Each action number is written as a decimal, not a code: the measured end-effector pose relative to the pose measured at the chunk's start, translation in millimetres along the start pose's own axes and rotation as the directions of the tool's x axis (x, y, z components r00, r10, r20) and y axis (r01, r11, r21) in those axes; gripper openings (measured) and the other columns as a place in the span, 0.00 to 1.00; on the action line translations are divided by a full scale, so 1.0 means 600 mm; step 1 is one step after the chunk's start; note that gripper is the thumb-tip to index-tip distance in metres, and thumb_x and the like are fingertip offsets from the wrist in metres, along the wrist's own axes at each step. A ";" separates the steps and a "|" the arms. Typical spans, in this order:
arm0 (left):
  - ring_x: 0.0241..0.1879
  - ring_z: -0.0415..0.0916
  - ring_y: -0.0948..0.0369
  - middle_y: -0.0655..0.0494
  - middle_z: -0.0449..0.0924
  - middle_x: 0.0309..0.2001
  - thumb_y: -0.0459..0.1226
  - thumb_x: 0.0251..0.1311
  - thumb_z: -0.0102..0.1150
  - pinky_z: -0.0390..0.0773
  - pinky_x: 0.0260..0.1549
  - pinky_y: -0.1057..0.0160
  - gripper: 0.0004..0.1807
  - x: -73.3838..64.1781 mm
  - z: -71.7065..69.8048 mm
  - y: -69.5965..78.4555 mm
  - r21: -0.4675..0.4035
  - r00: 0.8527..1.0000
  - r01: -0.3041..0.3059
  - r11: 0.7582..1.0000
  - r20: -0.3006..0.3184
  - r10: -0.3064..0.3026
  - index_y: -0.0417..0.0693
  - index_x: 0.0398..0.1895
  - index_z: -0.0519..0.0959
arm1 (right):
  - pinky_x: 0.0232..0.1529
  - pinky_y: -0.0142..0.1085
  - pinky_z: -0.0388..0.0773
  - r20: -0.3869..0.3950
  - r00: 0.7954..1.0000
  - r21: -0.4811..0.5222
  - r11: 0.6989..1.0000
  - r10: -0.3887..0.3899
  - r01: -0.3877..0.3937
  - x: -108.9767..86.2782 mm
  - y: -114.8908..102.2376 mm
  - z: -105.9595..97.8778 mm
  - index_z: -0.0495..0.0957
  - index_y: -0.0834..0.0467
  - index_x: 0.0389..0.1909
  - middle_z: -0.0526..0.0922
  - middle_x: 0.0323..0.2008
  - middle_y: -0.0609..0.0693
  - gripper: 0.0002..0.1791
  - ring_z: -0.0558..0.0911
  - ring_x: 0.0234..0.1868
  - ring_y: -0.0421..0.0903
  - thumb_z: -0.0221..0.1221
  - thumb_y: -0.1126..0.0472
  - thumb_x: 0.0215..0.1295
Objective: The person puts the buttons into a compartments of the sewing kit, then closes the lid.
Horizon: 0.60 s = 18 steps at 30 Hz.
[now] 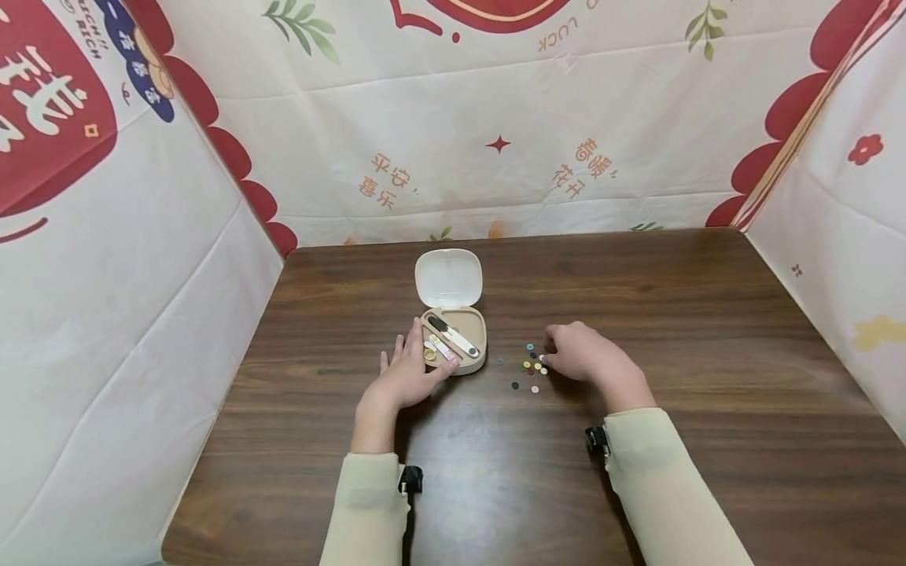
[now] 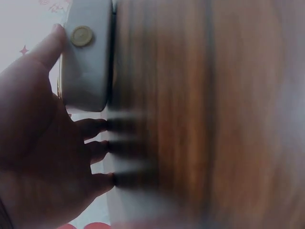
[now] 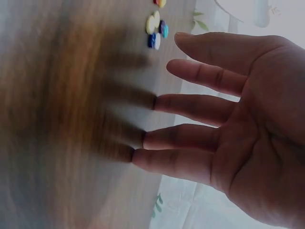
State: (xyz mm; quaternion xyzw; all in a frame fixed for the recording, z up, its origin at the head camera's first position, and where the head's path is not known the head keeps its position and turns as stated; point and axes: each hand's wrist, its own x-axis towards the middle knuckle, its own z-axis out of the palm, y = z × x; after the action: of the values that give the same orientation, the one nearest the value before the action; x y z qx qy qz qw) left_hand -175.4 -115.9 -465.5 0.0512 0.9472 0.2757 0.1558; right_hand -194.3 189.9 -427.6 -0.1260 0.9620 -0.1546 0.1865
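A small cream box (image 1: 478,363) stands on the table with its white lid (image 1: 449,279) raised. Inside lie a pair of thread snips (image 1: 458,339) with a dark end, a round gold-coloured item (image 1: 429,354) and small pale pieces. My left hand (image 1: 405,377) rests against the box's left side and front, fingers spread and the thumb along the front edge. A round clasp (image 2: 81,36) shows on the box's front in the left wrist view. My right hand (image 1: 583,354) is beside several small coloured buttons (image 1: 534,389); its extended fingers (image 3: 190,107) hold nothing, with fingertips at the tabletop.
The brown wooden table (image 1: 679,314) is enclosed by white printed cloth (image 1: 453,126) at the back and sides. One blue button (image 1: 500,362) lies apart between the box and the other buttons. A black wrist camera (image 1: 597,440) sits at the right sleeve.
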 end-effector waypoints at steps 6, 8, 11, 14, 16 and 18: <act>0.79 0.32 0.46 0.49 0.37 0.80 0.72 0.57 0.47 0.35 0.73 0.36 0.61 0.003 -0.003 0.006 0.015 1.000 0.003 1.000 0.029 -0.004 0.52 0.79 0.27 | 0.35 0.43 0.75 -0.020 1.000 -0.019 1.000 0.004 -0.005 0.000 0.004 0.005 0.78 0.58 0.40 0.81 0.32 0.51 0.08 0.77 0.32 0.46 0.59 0.56 0.67; 0.79 0.33 0.45 0.47 0.38 0.80 0.72 0.57 0.47 0.36 0.73 0.36 0.62 0.002 -0.004 0.009 0.026 0.999 0.008 1.000 0.044 -0.009 0.51 0.79 0.28 | 0.36 0.43 0.75 -0.024 1.000 -0.018 1.000 0.006 -0.007 -0.001 0.006 0.007 0.78 0.57 0.38 0.80 0.32 0.50 0.08 0.77 0.32 0.46 0.60 0.56 0.66; 0.79 0.34 0.45 0.44 0.40 0.79 0.72 0.57 0.47 0.38 0.72 0.35 0.62 -0.001 -0.005 0.015 0.042 0.998 0.018 0.999 0.062 -0.021 0.50 0.79 0.28 | 0.34 0.42 0.74 -0.022 1.000 -0.011 1.000 0.003 -0.003 -0.002 0.009 0.009 0.77 0.56 0.37 0.80 0.31 0.50 0.07 0.77 0.31 0.46 0.60 0.56 0.66; 0.79 0.35 0.45 0.43 0.41 0.79 0.72 0.57 0.47 0.41 0.72 0.35 0.61 -0.003 -0.009 0.019 0.068 0.998 0.029 0.997 0.061 -0.033 0.51 0.79 0.28 | 0.34 0.41 0.74 -0.028 1.000 -0.008 1.000 -0.001 0.001 -0.003 0.009 0.010 0.77 0.56 0.37 0.80 0.30 0.50 0.07 0.77 0.30 0.46 0.60 0.56 0.66; 0.78 0.38 0.44 0.43 0.44 0.79 0.71 0.57 0.48 0.44 0.71 0.34 0.61 -0.004 -0.014 0.022 0.085 0.998 0.032 0.996 0.048 -0.036 0.51 0.79 0.30 | 0.34 0.41 0.74 -0.035 0.999 -0.006 1.000 -0.001 0.001 -0.003 0.008 0.009 0.78 0.56 0.38 0.80 0.31 0.50 0.07 0.77 0.30 0.46 0.59 0.56 0.66; 0.78 0.42 0.45 0.44 0.46 0.78 0.71 0.57 0.49 0.48 0.69 0.32 0.61 -0.003 -0.019 0.024 0.115 0.998 0.035 0.993 0.038 -0.040 0.51 0.79 0.31 | 0.35 0.42 0.75 -0.038 0.999 -0.006 1.000 -0.002 0.002 -0.002 0.008 0.008 0.79 0.56 0.41 0.81 0.32 0.50 0.08 0.77 0.32 0.46 0.59 0.56 0.67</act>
State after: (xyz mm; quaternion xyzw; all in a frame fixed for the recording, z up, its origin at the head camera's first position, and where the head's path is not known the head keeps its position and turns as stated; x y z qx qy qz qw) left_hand -177.2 -110.0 -447.9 0.0476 0.9589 0.2171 0.1766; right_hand -192.3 193.4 -433.0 -0.1247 0.9657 -0.1543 0.1675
